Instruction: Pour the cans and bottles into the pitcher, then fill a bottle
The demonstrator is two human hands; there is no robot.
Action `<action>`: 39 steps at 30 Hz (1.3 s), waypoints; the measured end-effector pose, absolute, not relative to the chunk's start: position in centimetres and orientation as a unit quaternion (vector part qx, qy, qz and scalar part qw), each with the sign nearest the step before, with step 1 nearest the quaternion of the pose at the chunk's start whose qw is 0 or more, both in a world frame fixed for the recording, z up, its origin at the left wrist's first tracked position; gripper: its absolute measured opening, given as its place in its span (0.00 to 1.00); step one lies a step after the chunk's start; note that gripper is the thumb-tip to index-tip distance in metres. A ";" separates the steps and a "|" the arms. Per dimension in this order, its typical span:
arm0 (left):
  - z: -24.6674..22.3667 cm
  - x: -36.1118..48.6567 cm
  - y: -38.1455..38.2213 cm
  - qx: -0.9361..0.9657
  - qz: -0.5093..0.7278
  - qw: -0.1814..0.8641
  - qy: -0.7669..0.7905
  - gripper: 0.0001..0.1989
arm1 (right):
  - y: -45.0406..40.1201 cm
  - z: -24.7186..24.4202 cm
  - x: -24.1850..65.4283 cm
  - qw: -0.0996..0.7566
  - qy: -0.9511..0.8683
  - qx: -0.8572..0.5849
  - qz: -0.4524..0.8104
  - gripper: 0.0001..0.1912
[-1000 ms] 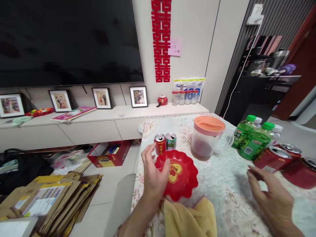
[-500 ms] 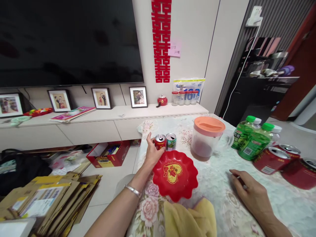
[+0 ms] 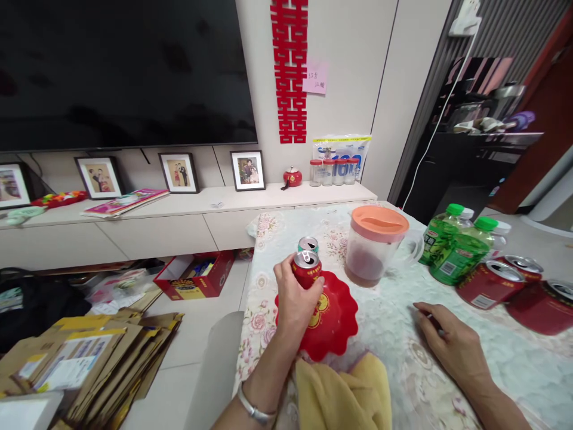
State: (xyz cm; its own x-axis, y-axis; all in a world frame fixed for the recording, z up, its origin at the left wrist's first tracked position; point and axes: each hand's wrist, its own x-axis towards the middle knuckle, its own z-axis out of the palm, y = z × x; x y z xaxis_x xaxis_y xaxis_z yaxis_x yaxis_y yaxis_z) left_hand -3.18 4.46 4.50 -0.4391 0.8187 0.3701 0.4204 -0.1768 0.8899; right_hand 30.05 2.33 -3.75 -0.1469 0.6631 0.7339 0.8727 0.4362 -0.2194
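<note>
My left hand (image 3: pixel 295 298) is closed around an opened red drink can (image 3: pixel 307 272), holding it upright over the back left part of a red scalloped plate (image 3: pixel 340 322). Just behind that can stands a green can (image 3: pixel 308 243), mostly hidden by it. My right hand (image 3: pixel 452 343) rests on the tablecloth to the right of the plate, fingers loosely bent and apart, with nothing in it. A folded yellow cloth (image 3: pixel 344 397) lies at the front of the plate. Beyond the plate, to the right, is a clear pitcher (image 3: pixel 369 257) with an orange lid and dark contents.
Green-capped bottles (image 3: pixel 463 251) and several large red cans (image 3: pixel 490 283) stand along the right side of the floral-covered table (image 3: pixel 385 322). A low white cabinet (image 3: pixel 277 196) with photo frames and jars runs behind. Flattened cardboard (image 3: pixel 102 352) and a red box (image 3: pixel 197 278) lie on the floor left.
My left hand has lifted the red can from beside the green can and brought it right and nearer, over the plate. The right hand has stayed in place.
</note>
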 end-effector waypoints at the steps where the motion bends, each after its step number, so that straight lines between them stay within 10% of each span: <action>1: 4.2 -2.7 4.1 0.497 0.572 0.184 0.627 0.32 | 2.3 -3.8 30.1 0.404 -0.745 -0.516 -0.127 0.14; 20: -0.3 -2.0 3.8 0.517 0.584 0.155 0.606 0.33 | 10.9 1.5 27.3 0.685 -0.382 -0.528 0.325 0.34; 39: -0.4 -2.0 3.2 0.525 0.596 0.157 0.587 0.34 | 15.5 6.5 22.4 0.818 -0.347 -0.371 0.269 0.28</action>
State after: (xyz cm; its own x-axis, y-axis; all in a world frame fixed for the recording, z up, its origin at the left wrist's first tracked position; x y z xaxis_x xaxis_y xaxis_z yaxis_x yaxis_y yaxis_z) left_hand -1.98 3.24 -0.41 -0.4002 0.8032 0.4413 0.4281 -0.2619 0.8649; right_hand 22.39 15.54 6.52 0.6139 0.6983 0.3681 -0.1827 0.5793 -0.7944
